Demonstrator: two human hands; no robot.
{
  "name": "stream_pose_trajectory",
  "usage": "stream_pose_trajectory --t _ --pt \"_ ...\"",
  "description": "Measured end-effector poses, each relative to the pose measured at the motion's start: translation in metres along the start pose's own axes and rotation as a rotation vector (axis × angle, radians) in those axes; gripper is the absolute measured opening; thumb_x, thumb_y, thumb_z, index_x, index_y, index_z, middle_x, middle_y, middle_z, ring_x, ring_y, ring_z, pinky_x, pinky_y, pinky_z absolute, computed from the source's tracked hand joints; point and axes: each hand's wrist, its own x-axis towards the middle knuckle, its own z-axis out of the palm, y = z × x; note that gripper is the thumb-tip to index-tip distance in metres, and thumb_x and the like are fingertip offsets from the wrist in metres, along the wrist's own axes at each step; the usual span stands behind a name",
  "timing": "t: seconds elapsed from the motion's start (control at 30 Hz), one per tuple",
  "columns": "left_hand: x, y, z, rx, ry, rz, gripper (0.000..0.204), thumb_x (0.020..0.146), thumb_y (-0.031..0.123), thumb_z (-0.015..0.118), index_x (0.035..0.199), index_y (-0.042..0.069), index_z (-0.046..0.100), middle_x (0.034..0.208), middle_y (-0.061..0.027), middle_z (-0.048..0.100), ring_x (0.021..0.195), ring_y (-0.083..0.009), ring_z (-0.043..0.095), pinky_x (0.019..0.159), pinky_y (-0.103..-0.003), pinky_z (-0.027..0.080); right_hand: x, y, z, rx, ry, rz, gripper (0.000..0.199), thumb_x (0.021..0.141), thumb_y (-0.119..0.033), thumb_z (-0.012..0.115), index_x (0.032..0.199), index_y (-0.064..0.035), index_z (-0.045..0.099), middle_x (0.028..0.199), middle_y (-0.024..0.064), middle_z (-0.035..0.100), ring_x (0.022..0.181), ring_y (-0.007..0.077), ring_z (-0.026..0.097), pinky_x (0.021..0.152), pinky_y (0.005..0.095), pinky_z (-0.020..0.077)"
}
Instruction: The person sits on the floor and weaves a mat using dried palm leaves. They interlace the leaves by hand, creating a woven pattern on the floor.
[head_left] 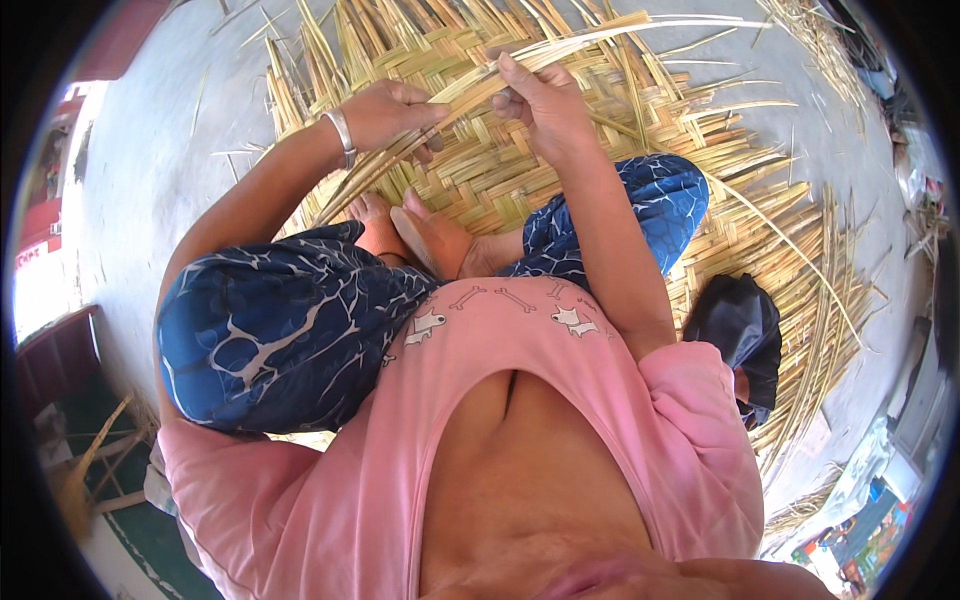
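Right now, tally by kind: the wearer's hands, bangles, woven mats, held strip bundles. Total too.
Hands: 2 (left hand, right hand)
Silver bangle: 1
Woven mat: 1
Held strip bundle: 1
Total: 5

Single strips overlap too much to count.

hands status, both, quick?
Left hand: closed on a bundle of pale straw strips.
Right hand: closed, thumb and fingers pinching the same bundle farther along.
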Motion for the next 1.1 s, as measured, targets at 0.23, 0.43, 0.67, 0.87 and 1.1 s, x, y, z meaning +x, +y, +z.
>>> stream_pose_trajectory --t 0.23,0.43,0.67,0.87,1.1 --pt "-0.001 0.006 -0.010 0.250 0.124 0.058 0.039 0.103 0.038 0.064 0.102 0.000 0.071 0.081 -0.0104 0.075 0.063 -0.0138 0.072 0.060 -0.027 0.058 0.009 -0.007 -0.014 -0.048 0.205 -0.080 0.025 0.090 -0.024 0.082 0.103 -0.0047 0.072 0.085 0.0021 0.073 0.067 0.0100 0.068 0.062 0.0256 0.0585" --pt "0.018 -0.014 -0.023 0.994 0.412 0.355 0.038 0.098 0.042 0.059 0.102 0.007 0.074 0.090 -0.0180 0.075 0.086 -0.0429 0.071 0.080 -0.052 0.056 0.015 0.002 -0.015 -0.266 0.426 -0.037 0.020 0.097 -0.027 0.075 0.091 -0.0095 0.067 0.077 0.0011 0.064 0.066 0.0128 0.058 0.063 0.0299 0.0484" --pt "0.030 0.029 -0.038 1.079 0.672 0.261 0.024 0.099 0.031 0.059 0.112 0.016 0.073 0.105 -0.0117 0.075 0.097 -0.0346 0.072 0.080 -0.049 0.057 0.011 -0.019 -0.002 -0.355 0.038 0.131 0.037 0.104 -0.029 0.063 0.125 0.0019 0.065 0.116 0.0139 0.070 0.101 0.0233 0.068 0.086 0.0368 0.0561" --pt "0.021 0.027 -0.038 1.142 0.565 0.354 0.021 0.099 0.034 0.059 0.105 0.018 0.072 0.092 -0.0109 0.074 0.089 -0.0358 0.072 0.071 -0.050 0.056 0.017 -0.068 0.054 -1.312 -0.297 -0.502 0.043 0.104 -0.030 0.062 0.133 0.0017 0.063 0.126 0.0162 0.069 0.113 0.0277 0.068 0.096 0.0388 0.0529" --pt "0.012 0.026 -0.036 1.141 0.600 0.499 0.025 0.099 0.037 0.057 0.098 0.015 0.070 0.090 -0.0144 0.073 0.088 -0.0392 0.070 0.071 -0.052 0.055 0.042 -0.081 0.051 -1.720 -0.500 -0.389 0.041 0.100 -0.031 0.061 0.130 -0.0032 0.065 0.110 0.0247 0.071 0.102 0.0403 0.068 0.090 0.0471 0.0530"
